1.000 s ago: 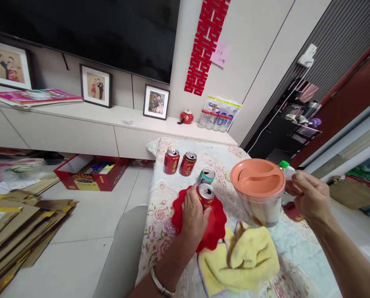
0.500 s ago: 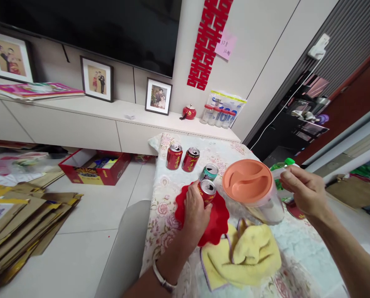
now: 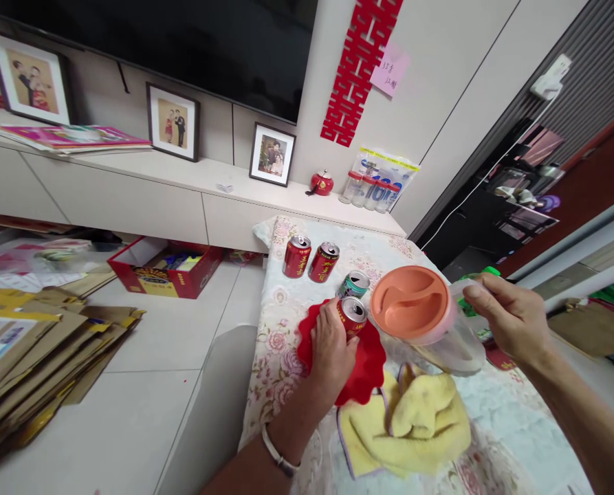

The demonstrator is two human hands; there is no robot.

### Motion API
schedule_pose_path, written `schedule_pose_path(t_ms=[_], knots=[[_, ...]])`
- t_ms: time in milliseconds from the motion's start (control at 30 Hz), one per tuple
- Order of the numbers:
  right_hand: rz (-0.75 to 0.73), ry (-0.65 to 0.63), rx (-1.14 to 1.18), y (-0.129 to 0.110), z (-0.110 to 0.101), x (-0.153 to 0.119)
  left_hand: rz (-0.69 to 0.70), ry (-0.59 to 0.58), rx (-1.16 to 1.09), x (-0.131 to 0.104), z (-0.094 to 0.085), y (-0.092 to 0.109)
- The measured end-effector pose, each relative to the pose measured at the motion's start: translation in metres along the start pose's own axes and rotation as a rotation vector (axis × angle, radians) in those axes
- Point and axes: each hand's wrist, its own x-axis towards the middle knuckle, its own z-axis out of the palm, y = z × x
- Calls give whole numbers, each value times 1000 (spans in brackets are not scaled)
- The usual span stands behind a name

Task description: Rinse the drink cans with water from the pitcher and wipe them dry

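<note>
My left hand (image 3: 332, 350) is wrapped round an opened red drink can (image 3: 353, 319), low over the red scalloped plate (image 3: 367, 368). Whether that can rests on the plate or just above it is hidden. A green can (image 3: 353, 283) with an open top stands right behind it. My right hand (image 3: 516, 320) grips the whitish handle of a clear plastic jug (image 3: 466, 349) with an orange lid (image 3: 408, 304), which has curved recesses. Farther back, two red cans, one (image 3: 297, 257) left of the other (image 3: 324, 262), stand upright on the flowered tablecloth (image 3: 276, 313).
A crumpled yellow towel (image 3: 410, 426) lies in front of the plate. Behind the jug is a green-capped bottle (image 3: 474, 302). Left of the table are a grey chair (image 3: 203, 405), an open red box (image 3: 165, 271) and stacked flattened cardboard (image 3: 53, 350).
The view has shifted slightly, so the scene sits a little to the right. Both hands keep their holds; the jug and its lid have tilted slightly.
</note>
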Motion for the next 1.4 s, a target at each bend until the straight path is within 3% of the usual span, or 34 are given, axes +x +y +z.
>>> schedule_pose_path(t_ms=[633, 1400], knots=[[-5, -18, -149, -17, -3, 12, 13, 17, 5, -1, 3, -2], [-143, -31, -210, -27, -1, 21, 3, 0, 4, -1, 2, -1]])
